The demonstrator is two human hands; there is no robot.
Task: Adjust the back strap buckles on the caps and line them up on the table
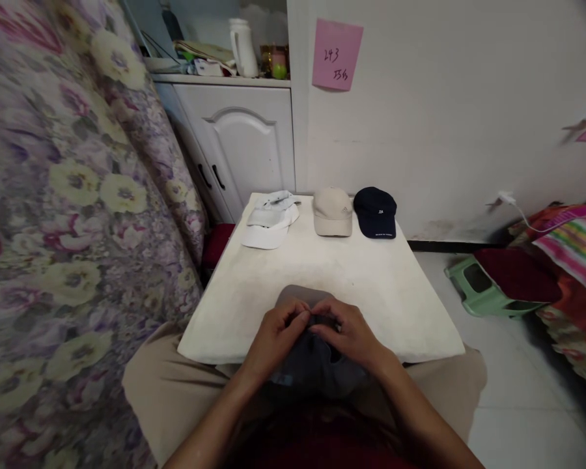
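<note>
A dark grey cap (315,368) is held at the near edge of the table, its lighter brim (300,292) showing beyond my fingers and its crown hanging down toward my lap. My left hand (278,332) pinches it from the left, and my right hand (346,332) pinches it from the right. The fingertips meet close together at the middle; exactly what lies between them is hidden. Farther back on the table are white caps (266,236) overlapping at the left, a beige cap (333,212) in the middle and a navy cap (375,212) at the right.
The cream-topped table (264,280) stands against the wall. A floral curtain (78,228) hangs close on the left. White cabinet doors (244,137) rise behind, with a white jug (244,49) above. A green stool (488,286) with a dark red cover is on the right.
</note>
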